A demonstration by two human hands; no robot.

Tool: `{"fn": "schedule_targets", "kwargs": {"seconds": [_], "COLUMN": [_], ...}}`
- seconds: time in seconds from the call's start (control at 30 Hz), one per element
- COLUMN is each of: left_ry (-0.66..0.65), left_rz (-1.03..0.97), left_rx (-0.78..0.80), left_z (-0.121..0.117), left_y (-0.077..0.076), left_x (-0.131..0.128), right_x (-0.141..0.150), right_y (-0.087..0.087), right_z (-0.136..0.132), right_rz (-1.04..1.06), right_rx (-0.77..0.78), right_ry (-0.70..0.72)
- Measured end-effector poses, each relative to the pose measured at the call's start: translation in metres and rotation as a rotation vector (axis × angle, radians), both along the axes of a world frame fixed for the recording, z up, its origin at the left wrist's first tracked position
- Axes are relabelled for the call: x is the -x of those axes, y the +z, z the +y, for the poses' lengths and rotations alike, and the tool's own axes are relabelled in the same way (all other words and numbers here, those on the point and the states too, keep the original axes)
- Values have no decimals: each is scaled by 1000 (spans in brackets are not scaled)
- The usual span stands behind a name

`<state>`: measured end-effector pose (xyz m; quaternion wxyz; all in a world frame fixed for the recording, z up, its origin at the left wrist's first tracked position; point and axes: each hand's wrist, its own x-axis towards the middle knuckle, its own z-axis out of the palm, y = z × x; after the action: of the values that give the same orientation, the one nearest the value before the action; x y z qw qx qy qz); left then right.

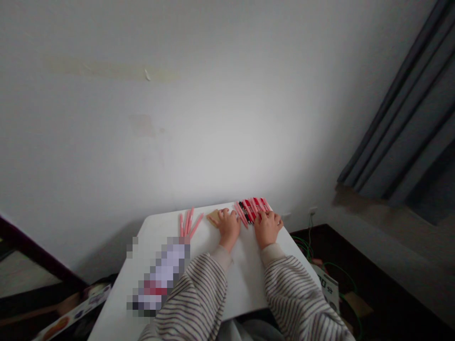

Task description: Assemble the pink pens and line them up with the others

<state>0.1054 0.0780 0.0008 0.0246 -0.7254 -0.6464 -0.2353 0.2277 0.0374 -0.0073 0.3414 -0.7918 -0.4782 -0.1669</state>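
Observation:
A row of pink, red and black pens lies side by side at the far right of the white table. My right hand rests at the near ends of this row, its fingers bent but apart and touching the pens. My left hand is left of the row, fingers loosely curved and spread over the tabletop. Its fingertips reach a small flat tan piece, partly covered by the hand; what it is I cannot make out. Several pink pens lie fanned out farther left.
A blurred-out purplish object lies on the table's left side, near my left sleeve. A pale wall rises behind the table. Dark curtains hang at right. Green cables and a box are on the floor.

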Motion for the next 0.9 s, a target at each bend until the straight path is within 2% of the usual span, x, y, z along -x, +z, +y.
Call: {"fn": "schedule_targets", "kwargs": {"seconds": [0.27, 0.57, 0.73, 0.9], "left_ry": [9, 19, 20, 24], "left_rz": [-4, -42, -38, 19], "left_rx": [-19, -39, -55, -95], "left_z": [7, 4, -4, -16], "left_y": [-1, 1, 3, 6], "left_x": [-2, 3, 19, 47], "right_x": [0, 3, 11, 26], "right_y": [-1, 4, 10, 16], "right_z": [0, -1, -4, -3], "right_rz": [-15, -18, -43, -85], "right_rx": [-23, -20, -4, 24], "right_ry": [-6, 19, 93, 255]}}
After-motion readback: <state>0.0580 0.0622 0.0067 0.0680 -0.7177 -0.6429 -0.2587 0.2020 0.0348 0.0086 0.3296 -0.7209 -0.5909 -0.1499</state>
